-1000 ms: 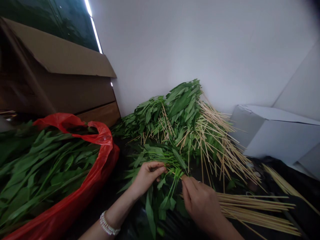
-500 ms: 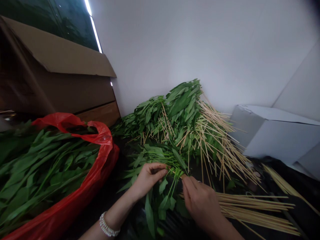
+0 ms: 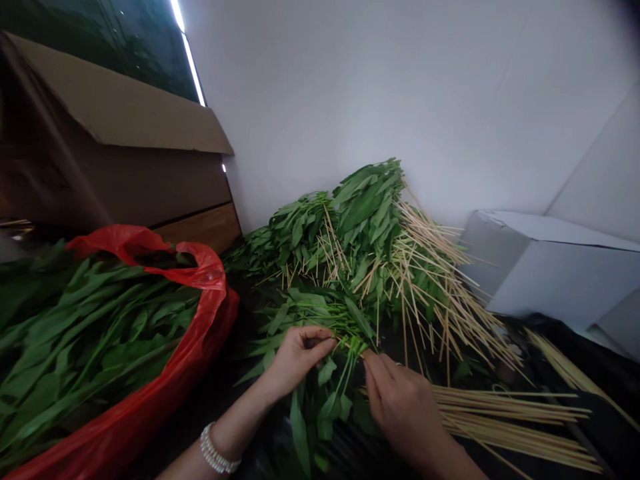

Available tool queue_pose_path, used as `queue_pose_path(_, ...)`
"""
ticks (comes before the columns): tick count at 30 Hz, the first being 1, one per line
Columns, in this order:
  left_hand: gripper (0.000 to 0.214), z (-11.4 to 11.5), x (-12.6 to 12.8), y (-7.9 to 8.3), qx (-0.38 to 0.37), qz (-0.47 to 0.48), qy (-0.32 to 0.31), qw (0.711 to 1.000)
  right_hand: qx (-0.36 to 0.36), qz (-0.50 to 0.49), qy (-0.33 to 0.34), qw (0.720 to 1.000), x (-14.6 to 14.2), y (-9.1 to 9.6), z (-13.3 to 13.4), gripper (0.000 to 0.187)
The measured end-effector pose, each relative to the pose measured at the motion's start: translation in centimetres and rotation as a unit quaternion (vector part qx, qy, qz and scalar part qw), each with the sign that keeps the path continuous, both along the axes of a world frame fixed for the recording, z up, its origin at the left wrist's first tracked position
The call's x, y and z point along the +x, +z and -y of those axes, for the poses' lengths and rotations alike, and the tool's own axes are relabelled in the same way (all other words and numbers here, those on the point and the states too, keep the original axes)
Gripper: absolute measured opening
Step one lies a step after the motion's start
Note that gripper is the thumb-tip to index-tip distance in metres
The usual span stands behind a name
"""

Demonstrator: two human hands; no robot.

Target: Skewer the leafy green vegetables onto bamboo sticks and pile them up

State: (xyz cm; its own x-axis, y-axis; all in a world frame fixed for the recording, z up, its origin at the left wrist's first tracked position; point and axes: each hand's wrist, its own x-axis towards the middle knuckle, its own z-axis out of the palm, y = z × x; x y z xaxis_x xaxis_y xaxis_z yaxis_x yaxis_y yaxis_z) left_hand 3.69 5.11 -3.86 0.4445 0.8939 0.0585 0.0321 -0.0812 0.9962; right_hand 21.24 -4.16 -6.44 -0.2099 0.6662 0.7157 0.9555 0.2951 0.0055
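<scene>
Stems [image 3: 355, 346], slender, leafy, bunch between left hand [image 3: 296, 360] and right hand [image 3: 403, 403].

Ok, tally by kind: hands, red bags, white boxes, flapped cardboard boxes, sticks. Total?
Hands: 2
Red bag: 1
White box: 1
Flapped cardboard box: 1
Sticks: overlap too much to count
Total, excluding sticks: 5

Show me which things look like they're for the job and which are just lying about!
Probably for the job:
Bunched green leafy stems, at the left hand and right hand
Loose thin tan sticks, lower right
Red plastic bag holding long green leaves
Heaped green leafy bunches, behind

Probably just lying about:
Open brown cardboard box
Grey-white box
</scene>
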Motion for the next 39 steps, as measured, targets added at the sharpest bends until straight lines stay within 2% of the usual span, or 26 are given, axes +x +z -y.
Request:
queue_pose_path(10, 0.025, 0.1, 0.1, 0.2, 0.02, -0.016, 0.017, 1.0, 0.001, 0.024, -0.006, 1.0, -0.1, 0.2, 0.2, 0.025)
queue_pose_path(18, 0.017, 0.0, 0.0, -0.8, 0.133, -0.094, 0.046, 0.986, 0.006, 0.05, -0.02, 0.999, -0.3, -0.2, 0.2, 0.026)
queue_pose_path(23, 0.016, -0.1, 0.0, -0.9, 0.154, -0.13, 0.033, 0.979, -0.004, 0.05, -0.016, 0.999, -0.3, -0.6, 0.2, 0.026)
queue_pose_path(27, 0.019, -0.1, -0.2, 0.0, 0.138, -0.098, 0.004, 0.986, -0.006, 0.033, -0.006, 0.999, -0.3, -0.4, 0.1, 0.026)
queue_pose_path(32, 0.032, 0.0, -0.5, 0.9, 0.039, -0.014, -0.03, 0.999, -0.005, 0.017, -0.001, 1.0, -0.3, -0.1, 0.1, 0.025)
queue_pose_path(39, 0.033, -0.6, -0.4, -0.1, 0.002, 0.012, -0.014, 1.0, -0.007, 0.012, 0.003, 1.0, -0.3, -0.2, 0.1, 0.025)
